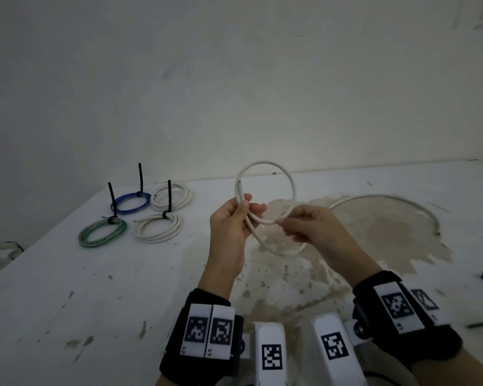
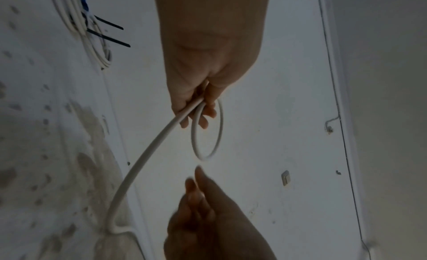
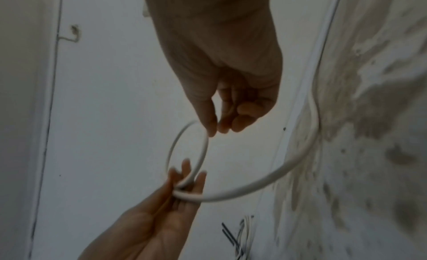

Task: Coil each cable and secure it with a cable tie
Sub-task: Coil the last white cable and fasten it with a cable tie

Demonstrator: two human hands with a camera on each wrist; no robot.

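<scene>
Over table (image 1: 67, 288), hands pinching cable (image 1: 265, 165)

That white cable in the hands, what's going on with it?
A person is coiling the white cable above the table. The left hand grips the first loop where the strands cross; the right hand pinches the loop's lower side. The rest trails onto the table to the right. Four tied coils lie at the left.
</scene>
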